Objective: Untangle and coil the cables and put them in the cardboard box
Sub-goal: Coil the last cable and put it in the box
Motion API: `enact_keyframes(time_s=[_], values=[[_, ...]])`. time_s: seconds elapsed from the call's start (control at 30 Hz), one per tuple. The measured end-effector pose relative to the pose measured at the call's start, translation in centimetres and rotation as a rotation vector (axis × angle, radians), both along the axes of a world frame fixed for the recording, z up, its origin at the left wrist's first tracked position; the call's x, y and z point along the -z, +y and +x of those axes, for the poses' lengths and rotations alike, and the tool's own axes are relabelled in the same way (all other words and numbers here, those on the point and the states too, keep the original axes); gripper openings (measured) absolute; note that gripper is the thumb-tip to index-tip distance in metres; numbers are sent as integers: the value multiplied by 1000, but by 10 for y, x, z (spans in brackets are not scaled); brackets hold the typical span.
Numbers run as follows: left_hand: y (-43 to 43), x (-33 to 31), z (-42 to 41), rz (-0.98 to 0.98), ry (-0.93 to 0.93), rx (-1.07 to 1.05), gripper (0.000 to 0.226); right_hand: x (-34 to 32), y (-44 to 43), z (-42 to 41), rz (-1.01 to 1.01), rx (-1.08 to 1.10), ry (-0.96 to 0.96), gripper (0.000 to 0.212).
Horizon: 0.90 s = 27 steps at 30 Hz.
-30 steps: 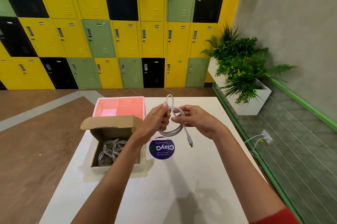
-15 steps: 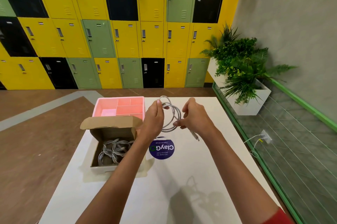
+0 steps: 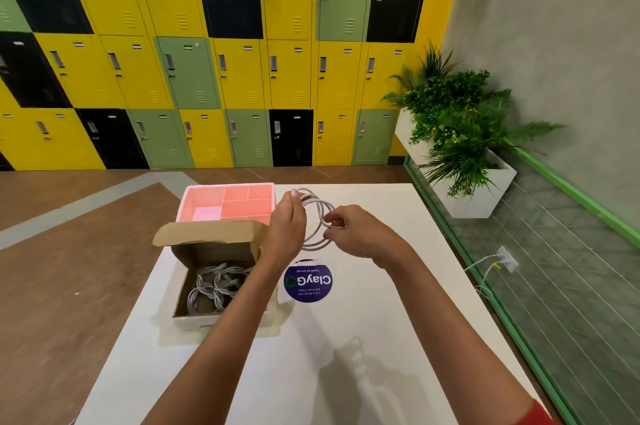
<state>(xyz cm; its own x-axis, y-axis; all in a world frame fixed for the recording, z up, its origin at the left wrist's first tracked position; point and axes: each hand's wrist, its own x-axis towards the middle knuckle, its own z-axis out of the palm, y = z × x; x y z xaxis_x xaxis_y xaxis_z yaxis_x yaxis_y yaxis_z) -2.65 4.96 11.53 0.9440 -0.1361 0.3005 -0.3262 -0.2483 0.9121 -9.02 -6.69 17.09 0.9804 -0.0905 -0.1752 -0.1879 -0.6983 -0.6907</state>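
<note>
Our left hand (image 3: 286, 227) and right hand (image 3: 353, 234) both grip the coiled cable (image 3: 317, 216), right of the box (image 3: 207, 251) holding other coils (image 3: 214, 289).

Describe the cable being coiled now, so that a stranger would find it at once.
Above the white table, just beyond the round blue sticker, the left hand and right hand hold a pale grey cable wound in loops. Unlike the coiled cables lying in the cardboard box, it is up in the air.
</note>
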Motion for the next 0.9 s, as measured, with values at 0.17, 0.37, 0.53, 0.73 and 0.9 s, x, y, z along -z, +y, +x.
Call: enact_keyframes(time_s=[0.17, 0.37, 0.53, 0.73, 0.9], values=[[3, -1, 1, -23, 14, -9, 37, 0, -3, -2, 32, 40, -194, 28], [6, 8, 5, -84, 97, -45, 36, -9, -4, -5, -54, -104, -183, 21], [7, 7, 5, -137, 181, -56, 21, -15, -5, -6, -58, -167, -198, 19], [9, 7, 5, -108, 149, -22, 32, -14, -8, -4, 42, -279, -165, 20], [9, 12, 3, -68, 132, -10, 42, -16, -11, -2, 237, -308, -225, 23]])
